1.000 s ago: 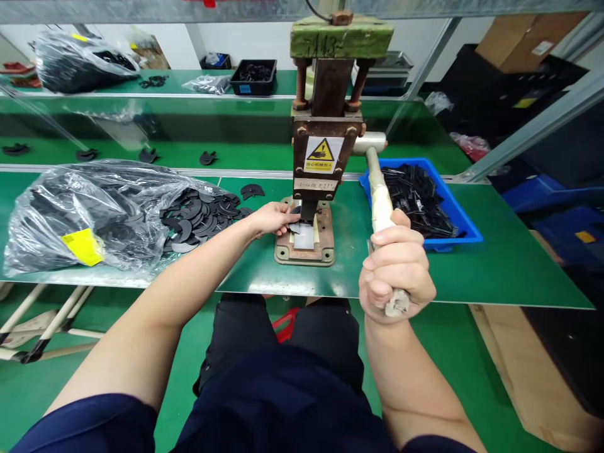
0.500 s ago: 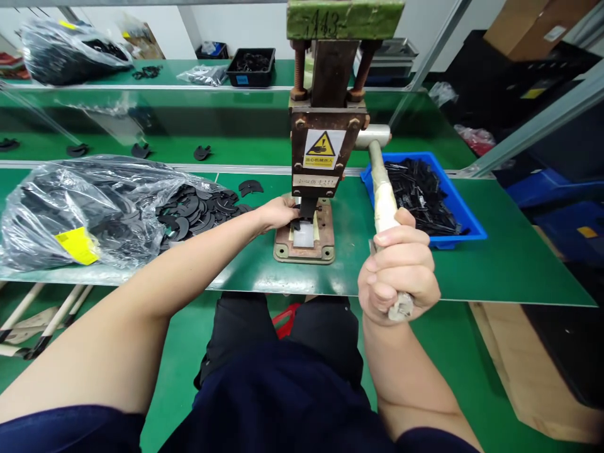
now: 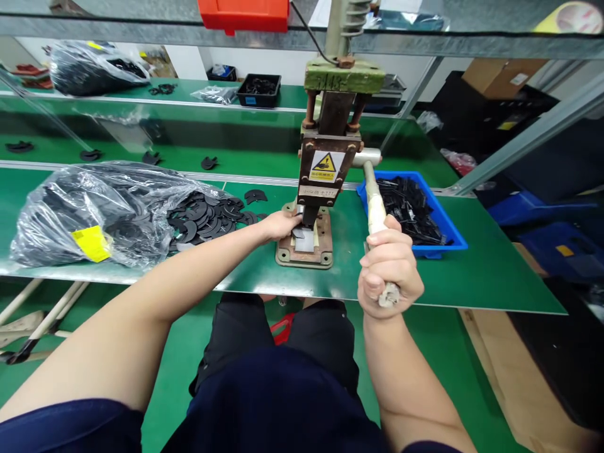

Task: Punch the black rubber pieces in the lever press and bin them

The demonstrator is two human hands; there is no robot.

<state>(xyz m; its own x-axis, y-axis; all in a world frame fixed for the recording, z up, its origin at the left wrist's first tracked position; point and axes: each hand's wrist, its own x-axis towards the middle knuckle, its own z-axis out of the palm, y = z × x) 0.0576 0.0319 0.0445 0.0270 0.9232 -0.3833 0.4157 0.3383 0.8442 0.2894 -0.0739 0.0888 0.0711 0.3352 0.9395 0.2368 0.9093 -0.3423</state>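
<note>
In the head view a hand-operated lever press (image 3: 325, 145) stands on the green table, its base plate (image 3: 309, 258) bolted flat. My right hand (image 3: 391, 267) is wrapped round the taped press lever (image 3: 376, 204), which slants down toward me. Under the ram, my left hand (image 3: 282, 224) pinches a small black plastic part (image 3: 298, 233) at the press's pale block (image 3: 304, 241). My fingertips and the ram hide much of that part. Left of the press, a pile of black curved plastic pieces (image 3: 202, 214) spills from a clear plastic bag (image 3: 94, 214).
A blue tray (image 3: 450, 233) of black strips stands right of the press. Several curved pieces sit along the back ledge, one of them a notched piece (image 3: 209, 163). Behind are a black bin (image 3: 259, 100) and another bag (image 3: 94, 69). A metal shelf edge (image 3: 141, 30) crosses overhead.
The view has tilted up and drawn back, bringing the overhead shelf and the press's top spring into sight. Both hands keep their holds; the black part at the block sits slightly differently.
</note>
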